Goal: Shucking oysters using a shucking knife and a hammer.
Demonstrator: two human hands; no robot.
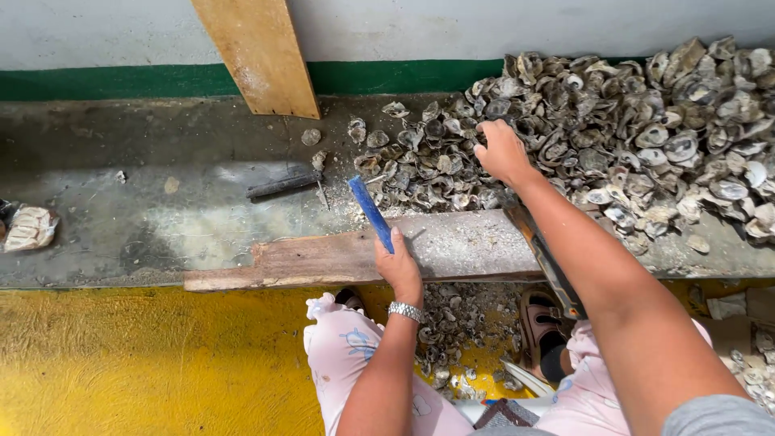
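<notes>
The oyster shells [613, 137] are heaped along the back of the concrete ledge [161, 210], banked against the wall on the right and thinning out toward the middle. The person's right hand [502, 152] is down on the near-left edge of that heap, fingers curled onto a shell. Whether it's actually gripped or just being raked loose is hard to tell. The left hand [398, 266] is clenched around the handle of a blue-bladed tool [371, 214], whose blade angles up over a worn wooden board [363, 254] lying along the ledge's front edge.

What could go wrong, as a guess: those shell rims look sharp and both hands are bare, so a slip while digging into the pile could cut fingers. Pull one from low down and the heap could slide forward over the board. Broken bits [452, 331] already sit on the yellow floor [121, 363] between the sandalled feet [541, 323], so anything falling lands near toes.

Room-wise, the left half of the ledge is mostly open, with only a dark metal bar [282, 185], a few stray shells and a crumpled bag [28, 228] at the far left. A plank [258, 52] leans on the wall behind. On the right it's tight, shells crowding right up to the board.
</notes>
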